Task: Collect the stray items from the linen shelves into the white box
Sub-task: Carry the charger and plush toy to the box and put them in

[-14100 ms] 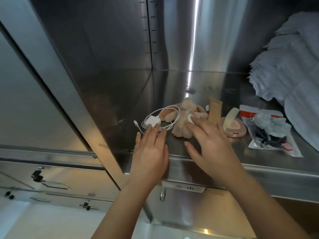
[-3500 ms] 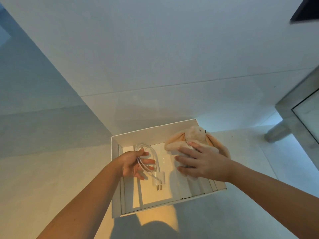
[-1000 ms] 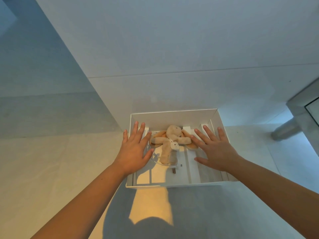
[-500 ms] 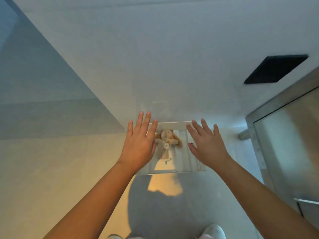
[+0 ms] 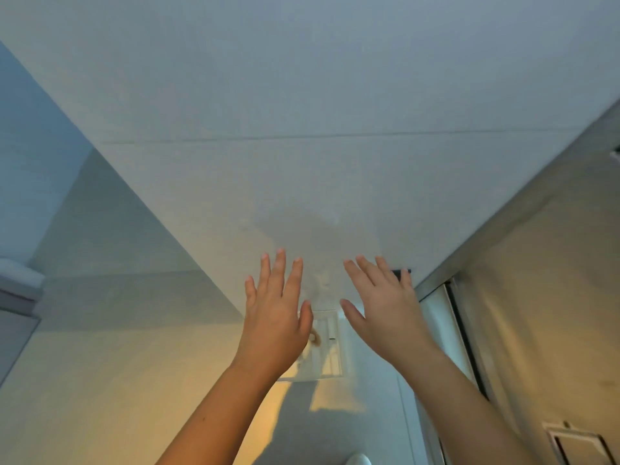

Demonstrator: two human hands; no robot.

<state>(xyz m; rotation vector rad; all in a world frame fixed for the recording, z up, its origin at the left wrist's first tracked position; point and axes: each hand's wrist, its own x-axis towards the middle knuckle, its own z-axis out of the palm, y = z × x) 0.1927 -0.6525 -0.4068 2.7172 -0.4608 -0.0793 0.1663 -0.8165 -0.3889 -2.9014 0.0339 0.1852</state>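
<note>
Holding a tan toy [image 5: 315, 339], white box [image 5: 320, 376] lies below wide left grip [image 5: 273, 317], right grip [image 5: 382, 315].

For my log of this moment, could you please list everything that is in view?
box: one, white, on the floor against the wall, partly behind the left hand
plush: one, tan, in the box, only a sliver shows
wall: one, white, fills the upper view
panel: one, black, on the wall behind the right fingertips
cabinet: one, steel, along the right side
shoe: one tip, white, at the bottom edge
left hand: one, bare, fingers straight and spread, above the box, holds nothing
right hand: one, bare, fingers straight and spread, right of the box, holds nothing
</note>
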